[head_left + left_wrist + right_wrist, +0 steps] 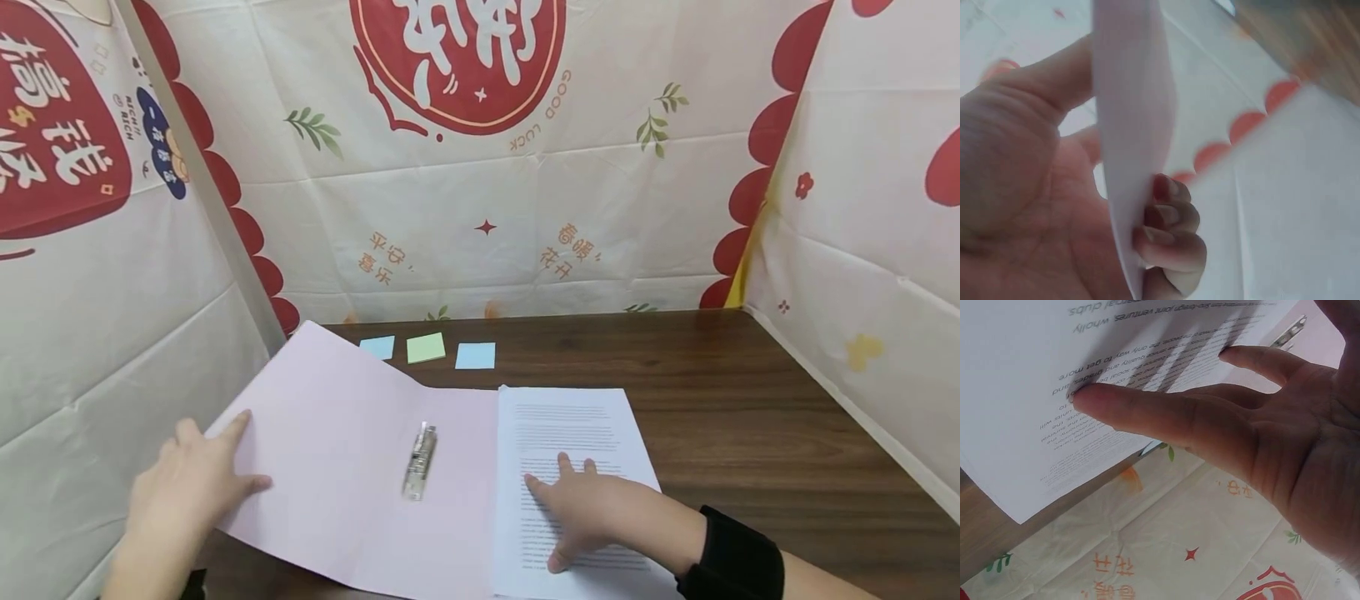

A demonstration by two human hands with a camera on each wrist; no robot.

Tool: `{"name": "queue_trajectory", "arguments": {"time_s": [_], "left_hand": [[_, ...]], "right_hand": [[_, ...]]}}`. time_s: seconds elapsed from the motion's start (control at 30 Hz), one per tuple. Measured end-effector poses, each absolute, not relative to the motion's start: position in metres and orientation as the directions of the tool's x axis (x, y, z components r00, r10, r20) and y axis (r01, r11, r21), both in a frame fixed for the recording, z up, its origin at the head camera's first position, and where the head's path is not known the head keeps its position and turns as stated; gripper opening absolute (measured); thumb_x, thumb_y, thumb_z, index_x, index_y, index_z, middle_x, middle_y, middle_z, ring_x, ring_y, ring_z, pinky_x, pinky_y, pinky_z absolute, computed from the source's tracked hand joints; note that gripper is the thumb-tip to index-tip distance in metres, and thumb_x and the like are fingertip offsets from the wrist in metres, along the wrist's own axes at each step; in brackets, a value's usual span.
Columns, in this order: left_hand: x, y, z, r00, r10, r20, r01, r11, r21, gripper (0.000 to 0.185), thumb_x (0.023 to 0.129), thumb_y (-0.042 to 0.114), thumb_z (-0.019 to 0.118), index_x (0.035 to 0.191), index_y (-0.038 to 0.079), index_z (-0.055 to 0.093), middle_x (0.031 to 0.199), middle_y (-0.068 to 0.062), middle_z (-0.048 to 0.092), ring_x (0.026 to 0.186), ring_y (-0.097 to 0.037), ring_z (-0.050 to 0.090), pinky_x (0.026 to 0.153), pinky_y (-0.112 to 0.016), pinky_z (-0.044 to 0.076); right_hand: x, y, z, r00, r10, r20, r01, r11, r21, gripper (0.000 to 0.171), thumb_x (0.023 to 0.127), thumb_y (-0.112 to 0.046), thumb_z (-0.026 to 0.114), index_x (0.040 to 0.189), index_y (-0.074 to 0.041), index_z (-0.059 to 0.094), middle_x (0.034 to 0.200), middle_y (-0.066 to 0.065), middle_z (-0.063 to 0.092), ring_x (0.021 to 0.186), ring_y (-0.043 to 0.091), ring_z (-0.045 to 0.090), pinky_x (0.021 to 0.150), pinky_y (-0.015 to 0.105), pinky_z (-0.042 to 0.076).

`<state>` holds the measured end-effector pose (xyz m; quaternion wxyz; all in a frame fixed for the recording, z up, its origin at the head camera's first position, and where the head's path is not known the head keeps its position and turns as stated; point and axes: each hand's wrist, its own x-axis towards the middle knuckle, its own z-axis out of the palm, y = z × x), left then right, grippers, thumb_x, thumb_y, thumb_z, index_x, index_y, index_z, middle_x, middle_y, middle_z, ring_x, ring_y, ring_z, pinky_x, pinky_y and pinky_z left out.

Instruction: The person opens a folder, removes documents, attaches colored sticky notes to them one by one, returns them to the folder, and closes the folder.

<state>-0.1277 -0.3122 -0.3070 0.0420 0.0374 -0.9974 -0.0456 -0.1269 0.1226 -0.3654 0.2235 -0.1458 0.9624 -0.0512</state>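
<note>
Now | left hand [197, 477] grips folder [337, 467] cover — held open | right hand [581, 512] flat, fingers spread, pinning papers [573, 433] beside clip [419, 461]

Bright, even light — left-wrist view blurred

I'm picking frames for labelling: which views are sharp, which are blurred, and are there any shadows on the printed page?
Head view: evenly lit and sharp. Left wrist view: soft, the pink folder cover and left hand too close to focus. Right wrist view: right hand fairly sharp, its fingers casting streaked shadows across the printed page.
</note>
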Motion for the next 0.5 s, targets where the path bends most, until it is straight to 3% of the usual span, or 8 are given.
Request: {"name": "queue_trajectory", "arguments": {"time_s": [0.27,0.5], "left_hand": [[-0.129,-0.365,-0.283,-0.985,-0.126,0.122,-0.118,0.991,0.069,0.103,0.075,0.043,0.092,0.156,0.004,0.041,0.112,-0.048,0.037,0.107,-0.07,0.042,0.062,-0.07,0.046],[-0.125,-0.387,-0.279,-0.978,-0.131,0.163,-0.12,0.99,0.073,0.093,0.075,0.036,0.09,0.15,0.004,0.044,0.117,-0.048,0.036,0.106,-0.067,0.04,0.059,-0.068,0.045]], "right_hand": [[-0.129,0.135,-0.367,-0.859,-0.296,-0.417,-0.243,0.954,-0.176,0.104,0.069,-0.046,0.098,0.158,-0.018,0.051,0.163,0.039,0.038,0.143,0.074,0.036,0.099,0.091,0.038],[-0.129,0.138,-0.368,-0.859,-0.299,-0.415,-0.241,0.952,-0.186,0.104,0.069,-0.045,0.098,0.158,-0.018,0.052,0.163,0.039,0.038,0.143,0.073,0.036,0.098,0.091,0.037]]}}
